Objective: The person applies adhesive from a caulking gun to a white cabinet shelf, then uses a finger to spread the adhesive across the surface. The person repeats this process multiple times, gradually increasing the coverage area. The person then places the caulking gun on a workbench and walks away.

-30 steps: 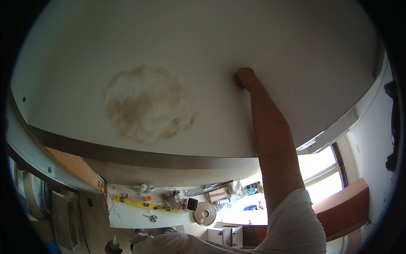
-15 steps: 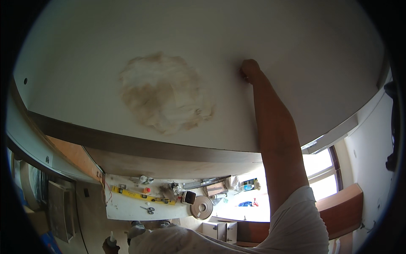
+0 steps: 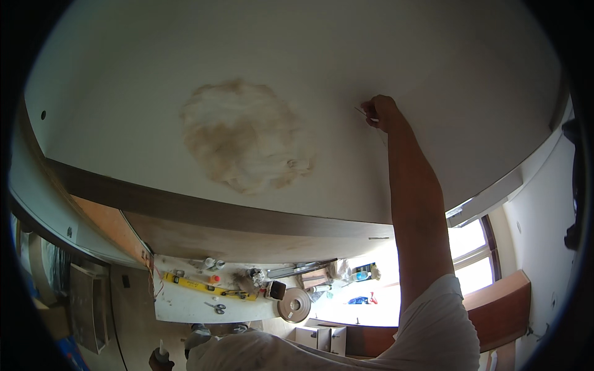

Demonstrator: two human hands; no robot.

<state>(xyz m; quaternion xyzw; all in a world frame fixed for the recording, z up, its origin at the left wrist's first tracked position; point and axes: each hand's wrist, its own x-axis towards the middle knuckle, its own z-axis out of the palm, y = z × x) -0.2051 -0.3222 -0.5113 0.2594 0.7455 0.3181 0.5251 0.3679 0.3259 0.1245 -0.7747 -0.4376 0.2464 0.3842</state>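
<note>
My right hand [image 3: 382, 110], its arm stretched far up, pinches a thin, pale stick-like thing [image 3: 359, 111], too small to name surely. It is close to the large off-white panel [image 3: 334, 74]; I cannot tell whether the tip touches. On this panel, left of the hand, spreads a rough round patch [image 3: 247, 136] of white and brown smears. Low at the left, my left hand [image 3: 162, 363] is closed around a small bottle [image 3: 161, 352] with a pale pointed nozzle. The lower part of that hand is cut off by the picture's edge.
Below the panel's edge, a white table [image 3: 185, 309] bears a yellow spirit level [image 3: 210, 285], scissors [image 3: 216, 307], a brown roll of edging tape [image 3: 294, 305] and several small containers. A reddish-brown wooden piece [image 3: 498, 306] is at the right. A dark cord runs down the floor at the left.
My right hand has moved slightly right and down, and the thin thing between its fingers now shows. My left hand stays low with the bottle.
</note>
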